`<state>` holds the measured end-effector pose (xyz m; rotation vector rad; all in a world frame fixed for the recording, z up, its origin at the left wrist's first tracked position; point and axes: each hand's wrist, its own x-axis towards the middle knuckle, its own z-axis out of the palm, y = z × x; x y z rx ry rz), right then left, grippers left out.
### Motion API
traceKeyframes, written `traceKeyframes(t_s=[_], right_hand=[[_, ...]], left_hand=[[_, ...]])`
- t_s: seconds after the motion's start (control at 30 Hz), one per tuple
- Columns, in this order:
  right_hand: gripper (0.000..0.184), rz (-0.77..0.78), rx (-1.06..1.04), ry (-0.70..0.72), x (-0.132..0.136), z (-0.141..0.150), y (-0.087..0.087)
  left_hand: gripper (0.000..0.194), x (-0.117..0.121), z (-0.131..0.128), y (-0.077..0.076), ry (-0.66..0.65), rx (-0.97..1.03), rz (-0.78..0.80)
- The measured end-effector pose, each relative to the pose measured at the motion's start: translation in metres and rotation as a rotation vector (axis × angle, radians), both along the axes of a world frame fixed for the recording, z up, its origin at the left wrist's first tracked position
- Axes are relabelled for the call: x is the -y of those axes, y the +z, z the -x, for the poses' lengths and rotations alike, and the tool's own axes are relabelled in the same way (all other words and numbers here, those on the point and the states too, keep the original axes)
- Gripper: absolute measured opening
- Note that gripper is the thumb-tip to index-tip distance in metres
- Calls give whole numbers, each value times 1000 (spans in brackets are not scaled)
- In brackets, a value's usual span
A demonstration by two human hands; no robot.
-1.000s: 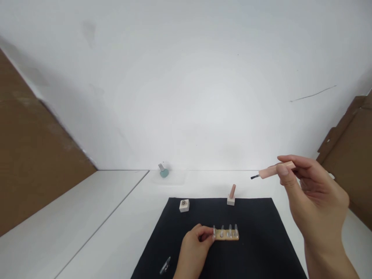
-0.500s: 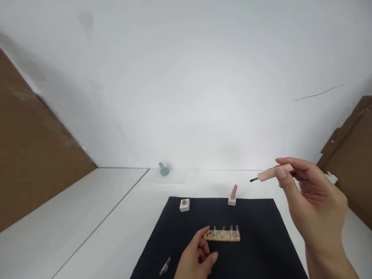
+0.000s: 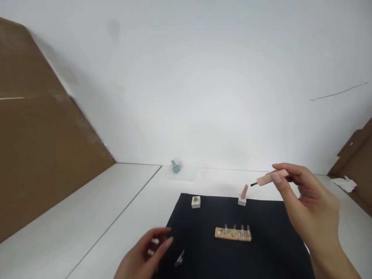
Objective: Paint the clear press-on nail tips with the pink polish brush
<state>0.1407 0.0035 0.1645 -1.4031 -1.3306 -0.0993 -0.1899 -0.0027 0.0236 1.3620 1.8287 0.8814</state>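
My right hand [image 3: 308,209] pinches a pink nail-polish brush cap [image 3: 269,178], its dark brush tip pointing left, above the black mat's [image 3: 261,255] far right corner. A small wooden strip [image 3: 232,234] with several clear nail tips lies on the mat's middle. My left hand [image 3: 145,254] hovers at the mat's near left edge, fingers apart and empty, close to a small clear nail tip [image 3: 179,259]. A capless white bottle [image 3: 196,201] and a capped pink bottle [image 3: 243,197] stand at the mat's far edge.
A teal polish bottle [image 3: 175,166] stands near the white wall. Brown cardboard panels [image 3: 43,147] rise on the left and the far right. A crumpled white tissue [image 3: 345,183] lies at the right. The white table [image 3: 95,217] carries the mat.
My left hand let go of the wooden strip and drew back to the left, off it. My right hand with the brush shifted slightly left. The view turned left.
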Motion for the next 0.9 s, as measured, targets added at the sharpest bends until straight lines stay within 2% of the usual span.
traceKeyframes(t_s=[0.1, 0.17, 0.23, 0.3, 0.37, 0.43, 0.6, 0.7, 0.8, 0.9], right_hand=[[19, -1, -19, 35, 1, 5, 0], [15, -32, -23, 111, 1, 8, -2], [13, -43, -28, 182, -1, 9, -5], [12, -25, -39, 228, -4, 10, -9], [12, -4, -51, 264, -7, 11, -12], [13, 7, -63, 286, -9, 12, -14], [12, 5, -77, 291, -7, 14, -14], [9, -54, -22, 322, 0, 15, -11], [14, -138, 67, 356, 6, 14, -10], [20, -209, 122, 337, 9, 13, -10]], left_hand=[[55, -57, -7, 3, -170, 38, -106], [62, -87, -21, 2, -201, 29, -124], [57, -106, -35, -1, -224, 8, -128], [41, -116, -44, -3, -247, -18, -115], [27, -118, -50, 2, -267, -33, -103], [22, -114, -56, 15, -294, -26, -114], [24, -91, -88, 78, -417, 19, -223], [22, -73, -112, 109, -506, 33, -369], [20, -57, -127, 123, -584, 104, -401], [19, -51, -131, 126, -641, 182, -378]])
